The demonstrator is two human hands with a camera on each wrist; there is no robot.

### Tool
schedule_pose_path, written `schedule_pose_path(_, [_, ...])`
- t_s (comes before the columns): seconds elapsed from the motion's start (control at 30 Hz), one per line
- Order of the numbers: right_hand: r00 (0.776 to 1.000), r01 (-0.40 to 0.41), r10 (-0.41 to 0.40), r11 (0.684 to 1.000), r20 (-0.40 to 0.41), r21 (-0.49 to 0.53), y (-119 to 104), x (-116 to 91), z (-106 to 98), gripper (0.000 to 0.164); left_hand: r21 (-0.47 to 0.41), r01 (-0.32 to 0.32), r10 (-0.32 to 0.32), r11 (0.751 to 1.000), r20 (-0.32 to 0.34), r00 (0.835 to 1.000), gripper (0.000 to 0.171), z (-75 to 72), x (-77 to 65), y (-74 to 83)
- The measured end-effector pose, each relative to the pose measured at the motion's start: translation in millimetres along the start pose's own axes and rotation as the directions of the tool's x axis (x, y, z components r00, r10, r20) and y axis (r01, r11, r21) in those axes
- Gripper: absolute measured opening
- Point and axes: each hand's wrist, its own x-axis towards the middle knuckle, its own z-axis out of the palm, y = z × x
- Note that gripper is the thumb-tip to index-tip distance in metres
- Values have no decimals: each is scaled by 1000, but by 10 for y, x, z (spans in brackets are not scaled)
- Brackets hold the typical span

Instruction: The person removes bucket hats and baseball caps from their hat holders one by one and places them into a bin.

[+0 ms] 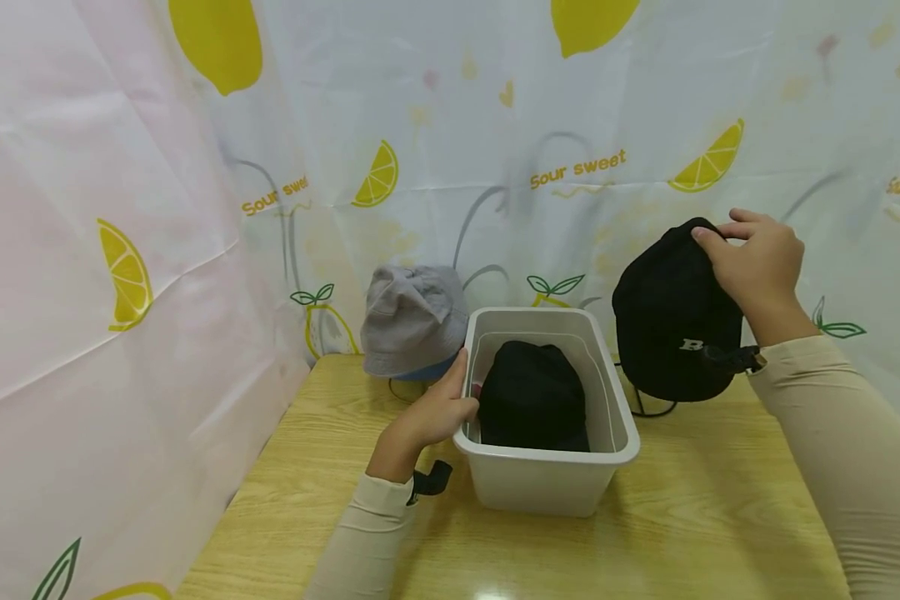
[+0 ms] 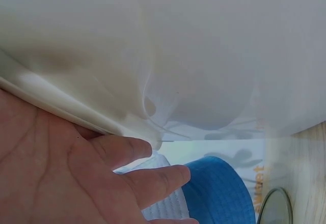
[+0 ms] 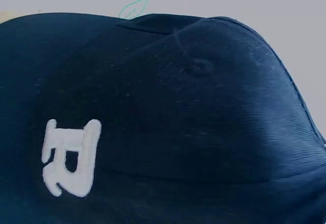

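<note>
My left hand (image 1: 435, 408) grips the left rim of a white plastic bin (image 1: 543, 483), thumb over the edge and fingers along the outside. In the left wrist view the fingers (image 2: 158, 183) lie below the bin's wall (image 2: 204, 56). A black cap (image 1: 532, 396) lies inside the bin. At the right, my right hand (image 1: 761, 262) pinches the top of another black cap (image 1: 675, 317) with a white letter on its front. The letter (image 3: 71, 158) fills part of the right wrist view, where the right hand is out of sight.
A grey bucket hat (image 1: 412, 321) with a blue underside sits on a wire stand left of the bin. A black wire stand (image 1: 656, 412) shows below the right cap. Lemon-print curtain (image 1: 435, 100) hangs behind the wooden table (image 1: 300, 500).
</note>
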Motion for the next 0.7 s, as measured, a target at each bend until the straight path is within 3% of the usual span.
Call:
schedule_pose_path(0.37, [1000,-19,19,999,2,28,-238,70,-177,62,2,-12,12,1000,-16,1000,99,-3,6,-14])
schedule_pose_path(0.7, [999,35,-35,999,-7,31,-554,43,-257,58,10,-15,15,1000,-9,1000,101,-2,-2,-5])
